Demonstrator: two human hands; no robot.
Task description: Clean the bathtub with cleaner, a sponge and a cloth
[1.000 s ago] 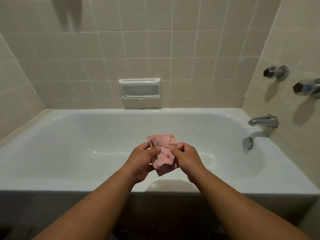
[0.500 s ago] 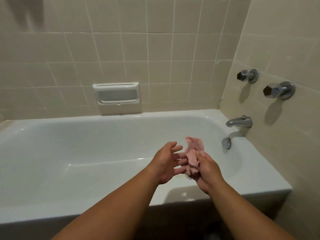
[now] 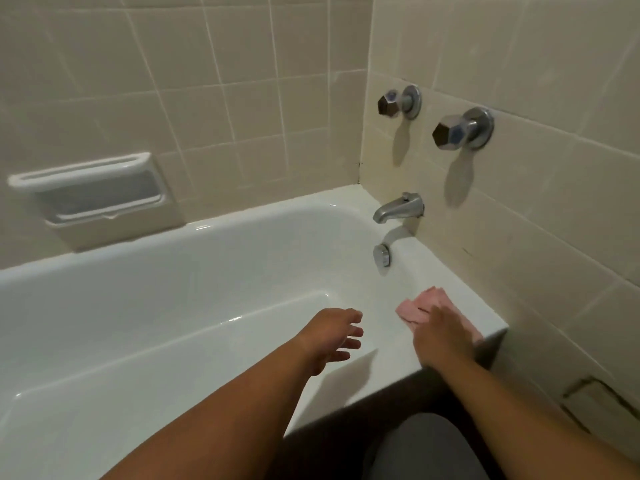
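The white bathtub fills the lower left of the view, its tap end toward 3 o'clock. A pink cloth, folded into a small flat pad, lies on the tub's corner where the near rim meets the tap-end rim, at about 4 o'clock from the middle of the view. The right hand rests on top of it, palm down, fingers laid fairly straight over the fabric and pressing it to the enamel. The far edge of the cloth and a strip at the hand's outer side show past the fingers.

The left hand, at 6 o'clock, holds nothing. Its fingers are spread and loosely extended, and it hangs over the inner edge of the near rim, casting a shadow on the rim just beside it. The two hands are apart, with bare white enamel between them.

At 3 o'clock a metal spout juts from the tiled end wall, and a round overflow plate sits on the tub wall just below it. Two faceted tap handles stand on the same wall at 1 to 2 o'clock. A recessed ceramic soap dish is set into the long wall at 9 o'clock. A grey-clad knee shows at 5 o'clock, near the tub's front.
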